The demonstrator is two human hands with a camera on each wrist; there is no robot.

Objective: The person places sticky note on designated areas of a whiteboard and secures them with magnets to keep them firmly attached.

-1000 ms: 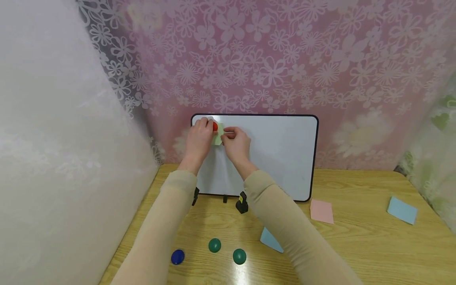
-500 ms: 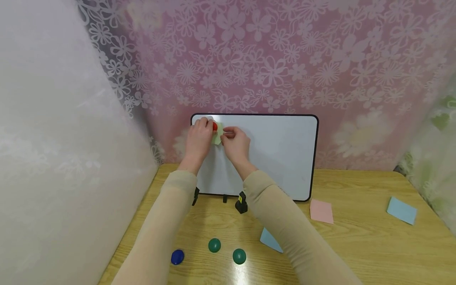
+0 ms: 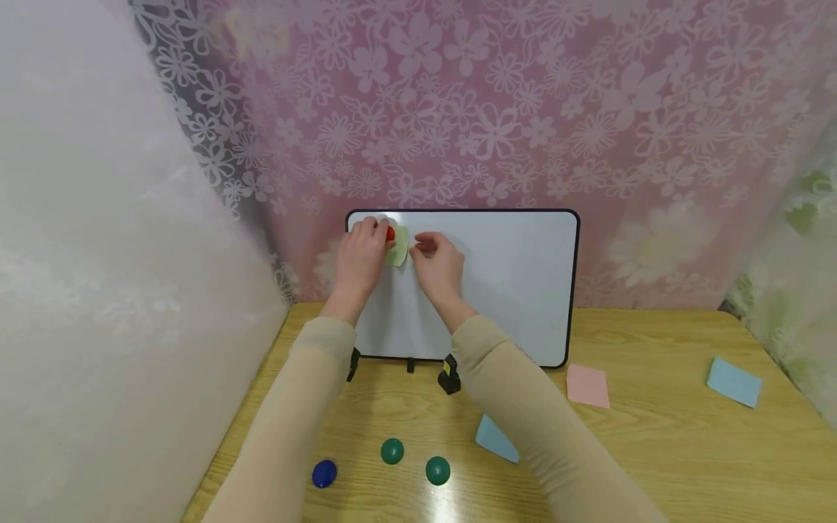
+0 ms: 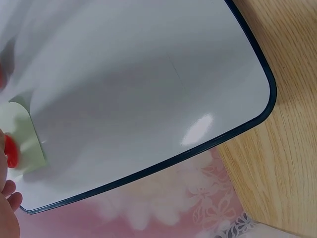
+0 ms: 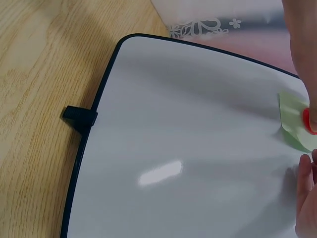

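A whiteboard [image 3: 506, 290] with a dark rim leans upright at the back of the table. Near its top left corner lies a pale green sticky note [image 3: 399, 254], its lower corner curling off the board in the right wrist view. My left hand [image 3: 360, 261] holds a round red magnet [image 3: 390, 234] against the note; the left wrist view shows the magnet [image 4: 11, 151] beside the fingers. Just right of the note's edge, my right hand [image 3: 441, 270] hovers with loosely bent fingers and nothing between them.
On the table [image 3: 660, 450] lie a blue magnet [image 3: 324, 473], a green magnet [image 3: 392, 451] and another green magnet [image 3: 438, 471]. A pink note [image 3: 587, 386] and a blue note [image 3: 734, 381] lie to the right. A second blue note [image 3: 497, 439] is partly under the right sleeve.
My right hand has let go of the green note's edge and moved slightly right. The left hand stays at the red magnet. The whole view has shifted a little.
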